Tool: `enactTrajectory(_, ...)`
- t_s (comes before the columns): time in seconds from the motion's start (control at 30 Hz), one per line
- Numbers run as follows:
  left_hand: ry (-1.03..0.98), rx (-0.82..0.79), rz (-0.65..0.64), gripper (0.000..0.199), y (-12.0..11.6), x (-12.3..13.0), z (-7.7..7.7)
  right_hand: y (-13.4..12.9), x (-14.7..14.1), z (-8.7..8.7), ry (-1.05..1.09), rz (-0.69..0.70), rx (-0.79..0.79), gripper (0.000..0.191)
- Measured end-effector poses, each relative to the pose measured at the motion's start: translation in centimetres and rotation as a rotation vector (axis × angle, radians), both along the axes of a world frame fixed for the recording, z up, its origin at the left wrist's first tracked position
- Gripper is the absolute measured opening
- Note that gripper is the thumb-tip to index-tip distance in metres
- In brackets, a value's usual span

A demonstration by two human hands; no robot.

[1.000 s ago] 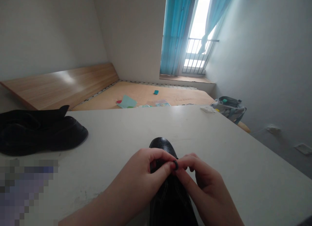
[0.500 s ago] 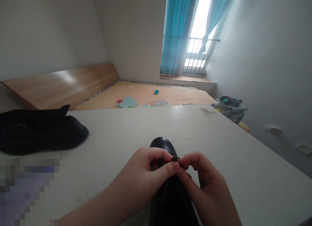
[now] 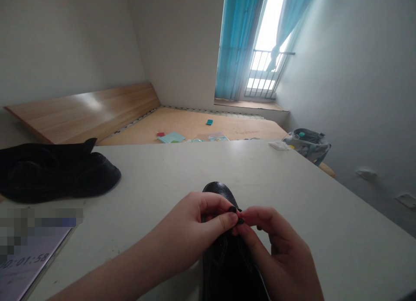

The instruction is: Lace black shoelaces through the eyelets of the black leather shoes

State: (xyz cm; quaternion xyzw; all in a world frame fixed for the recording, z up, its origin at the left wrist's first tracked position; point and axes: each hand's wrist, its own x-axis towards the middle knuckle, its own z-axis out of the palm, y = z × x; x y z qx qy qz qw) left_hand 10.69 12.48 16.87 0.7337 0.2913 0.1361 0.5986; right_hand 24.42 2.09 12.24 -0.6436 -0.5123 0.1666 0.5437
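A black leather shoe (image 3: 230,273) stands on the white table (image 3: 156,175) in front of me, its rounded toe pointing away. Over its front, my left hand (image 3: 199,221) pinches a black shoelace (image 3: 240,221) between thumb and forefinger. Close against those fingertips, my right hand (image 3: 282,244) also has thumb and forefinger closed on the lace. Both hands hide much of the lacing. Another black shoe (image 3: 97,175) lies at the table's left side, with dark material around it that I cannot make out clearly.
At the lower left is a device with a timer display (image 3: 39,266), partly pixelated. A small white packet (image 3: 278,145) lies on the far right table edge. Beyond are a bed (image 3: 182,117) with scattered items, a bag (image 3: 310,143) and a blue curtain (image 3: 235,45).
The fingers have shifted slightly on the lace, and more of a dark lace piece shows between the fingertips. My view has moved a little. Both hands still pinch the lace.
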Motion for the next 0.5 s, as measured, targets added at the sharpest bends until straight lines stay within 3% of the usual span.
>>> enactTrajectory(0.33, -0.089, -0.118, -0.017, 0.025, 0.1, 0.0, -0.1, 0.3, -0.5, -0.2, -0.068, 0.050, 0.131, 0.014)
enactTrajectory(0.5, -0.116, -0.185, 0.034, 0.021, 0.3, 0.3, -0.5, 0.1, 0.5, 0.2, -0.247, 0.253, 0.112, 0.015)
